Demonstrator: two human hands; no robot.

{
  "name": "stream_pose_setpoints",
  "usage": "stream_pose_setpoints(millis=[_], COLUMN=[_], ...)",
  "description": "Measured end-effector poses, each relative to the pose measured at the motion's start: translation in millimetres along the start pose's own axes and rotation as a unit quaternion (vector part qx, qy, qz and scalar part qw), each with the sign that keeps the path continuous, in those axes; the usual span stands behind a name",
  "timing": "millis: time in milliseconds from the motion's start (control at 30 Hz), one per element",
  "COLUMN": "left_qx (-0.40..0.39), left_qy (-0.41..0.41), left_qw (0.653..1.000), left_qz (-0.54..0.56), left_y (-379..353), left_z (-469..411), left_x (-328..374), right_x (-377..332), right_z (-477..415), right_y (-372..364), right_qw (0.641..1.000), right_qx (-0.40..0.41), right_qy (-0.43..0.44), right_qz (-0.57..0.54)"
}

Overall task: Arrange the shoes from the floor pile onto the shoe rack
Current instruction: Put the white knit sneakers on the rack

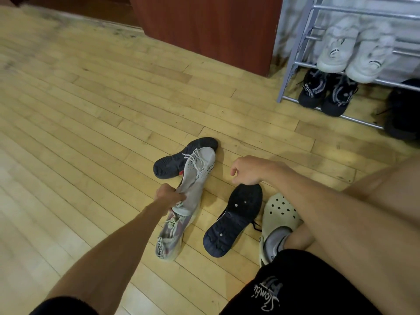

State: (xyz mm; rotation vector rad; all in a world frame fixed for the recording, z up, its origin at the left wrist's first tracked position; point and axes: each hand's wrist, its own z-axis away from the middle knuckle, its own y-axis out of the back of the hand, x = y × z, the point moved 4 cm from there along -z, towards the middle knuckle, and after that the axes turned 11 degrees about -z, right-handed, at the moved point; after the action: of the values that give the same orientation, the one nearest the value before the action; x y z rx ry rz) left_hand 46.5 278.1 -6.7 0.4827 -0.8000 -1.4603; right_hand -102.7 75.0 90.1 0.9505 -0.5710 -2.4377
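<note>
My left hand (pixel 168 196) is shut on the heel opening of a grey knit sneaker (pixel 198 176) with white laces, which leans over a dark upturned shoe (pixel 181 159). A second pale sneaker (pixel 169 237) lies on the floor just below my left hand. My right hand (pixel 246 169) hovers with loosely curled fingers over the toe of a navy shoe (pixel 234 223) lying sole up, holding nothing. The metal shoe rack (pixel 293 64) stands at the top right with a white pair (pixel 354 50) on an upper shelf and a black pair (pixel 327 93) below.
A cream clog (pixel 280 210) is on my right foot beside the navy shoe. A reddish wooden cabinet (pixel 204 30) stands behind, left of the rack. Another dark shoe (pixel 404 110) sits at the rack's right edge. Wooden floorboards (pixel 79 121) stretch to the left.
</note>
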Motion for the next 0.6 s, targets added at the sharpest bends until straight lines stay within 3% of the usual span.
stream_pose_setpoints(millis=[133, 267, 467, 600], left_qx=[-0.018, 0.013, -0.04, -0.033], left_qy=[-0.006, -0.084, -0.227, -0.333], left_qw=[0.991, 0.976, 0.934, 0.913], left_qz=[0.135, 0.202, 0.274, 0.235], left_y=[13.5, 49.2, 102.3, 129.7], left_z=[32.1, 69.4, 140.0, 188.6], left_x=[14.7, 57.7, 156.3, 230.4], right_x=[-8.2, -26.8, -27.6, -6.2], right_z=[4.0, 19.6, 64.4, 123.2], right_y=[5.2, 23.6, 95.8, 162.1], right_qw=[0.999, 0.988, 0.891, 0.841], right_qx=[0.024, 0.088, 0.202, 0.282], right_qy=[-0.002, 0.017, 0.059, 0.142], right_qz=[-0.025, -0.129, -0.402, -0.438])
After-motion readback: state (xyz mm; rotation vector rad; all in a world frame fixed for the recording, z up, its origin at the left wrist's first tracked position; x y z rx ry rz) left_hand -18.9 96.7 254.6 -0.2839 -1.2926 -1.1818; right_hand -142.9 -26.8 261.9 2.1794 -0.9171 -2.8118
